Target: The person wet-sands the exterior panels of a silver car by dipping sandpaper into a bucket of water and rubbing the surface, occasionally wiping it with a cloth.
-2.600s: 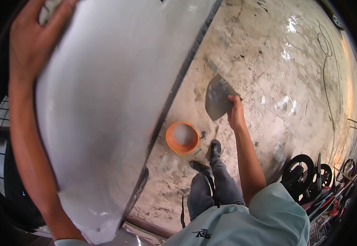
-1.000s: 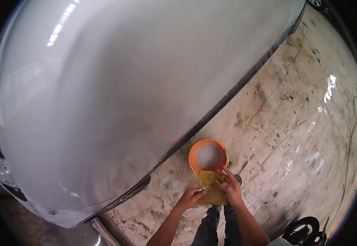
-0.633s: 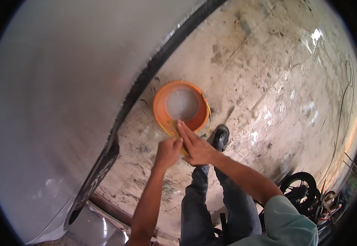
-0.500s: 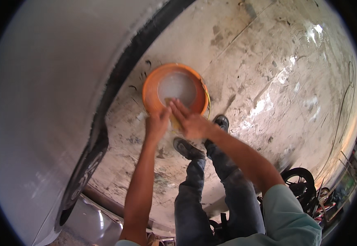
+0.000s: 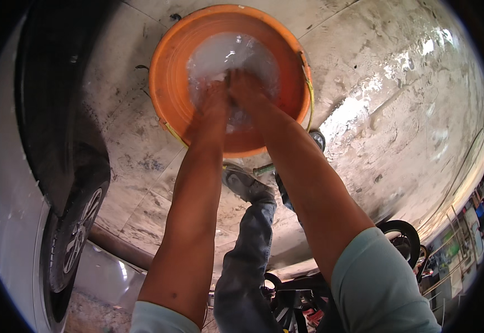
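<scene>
An orange bucket [image 5: 167,61] stands on the floor in front of me, with cloudy, bubbly water [image 5: 228,47] in it. Both my hands are down inside at the water, close together. My left hand [image 5: 215,95] is on the left, and my right hand [image 5: 247,89] slants in from the right. Motion and water blur the fingers of both. A small dark patch shows between them; whether they hold anything is hidden. A yellow handle [image 5: 310,97] hangs along the bucket's right rim.
On the left stands a vehicle with a dark lower body edge [image 5: 47,111] and a wheel [image 5: 81,238]. My shoe [image 5: 244,183] is just below the bucket, beside a small green rod-like thing [image 5: 263,169]. A black wheel [image 5: 402,241] is at lower right. The floor [image 5: 364,166] is stained, with wet shine.
Both hands have gone from the bucket's near rim down into the water. A thin yellowish piece between them earlier no longer shows. The bucket looks larger and closer, as my view has lowered.
</scene>
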A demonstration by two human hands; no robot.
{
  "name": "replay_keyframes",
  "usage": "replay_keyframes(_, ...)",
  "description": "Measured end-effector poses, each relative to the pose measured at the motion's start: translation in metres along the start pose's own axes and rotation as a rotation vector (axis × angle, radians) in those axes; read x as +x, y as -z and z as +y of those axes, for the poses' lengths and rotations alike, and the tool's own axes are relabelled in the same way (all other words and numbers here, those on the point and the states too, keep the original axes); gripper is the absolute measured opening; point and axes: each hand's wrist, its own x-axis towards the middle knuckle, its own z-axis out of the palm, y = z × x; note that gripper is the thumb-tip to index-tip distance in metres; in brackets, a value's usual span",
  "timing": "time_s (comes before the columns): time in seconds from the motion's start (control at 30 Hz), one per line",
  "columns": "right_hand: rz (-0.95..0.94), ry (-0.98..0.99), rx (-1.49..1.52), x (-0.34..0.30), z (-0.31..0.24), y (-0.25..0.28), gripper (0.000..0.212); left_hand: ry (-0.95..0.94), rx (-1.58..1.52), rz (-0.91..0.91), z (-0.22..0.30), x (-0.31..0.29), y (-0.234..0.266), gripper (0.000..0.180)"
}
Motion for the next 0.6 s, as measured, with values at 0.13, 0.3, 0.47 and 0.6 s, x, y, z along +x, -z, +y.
replay_keyframes(0.13, 0.201, -0.333, 0.517, -0.018, 0.034, -0.036, 0.041, 0.089, -0.1, -0.201, 0.022, 0.015, -0.012, 0.06)
replay_keyframes(0.3, -0.146, -0.171, 0.642, -0.077, -0.048, 0.118, 0.04, 0.097, -0.09, 0.28, -0.019, -0.045, 0.055, 0.046)
replay_keyframes(0.47, 0.252, -0.077, 1.738, -0.167, 0.009, 0.142, 0.045, -0.041, -1.734, -0.214, 0.013, -0.169, 0.179, 0.032)
replay_keyframes(0.6, 0.289, -0.334, 1.945, -0.304, -0.011, 0.219, 0.036, -0.264, -1.306, 0.195, 0.028, -0.362, 0.361, 0.046)
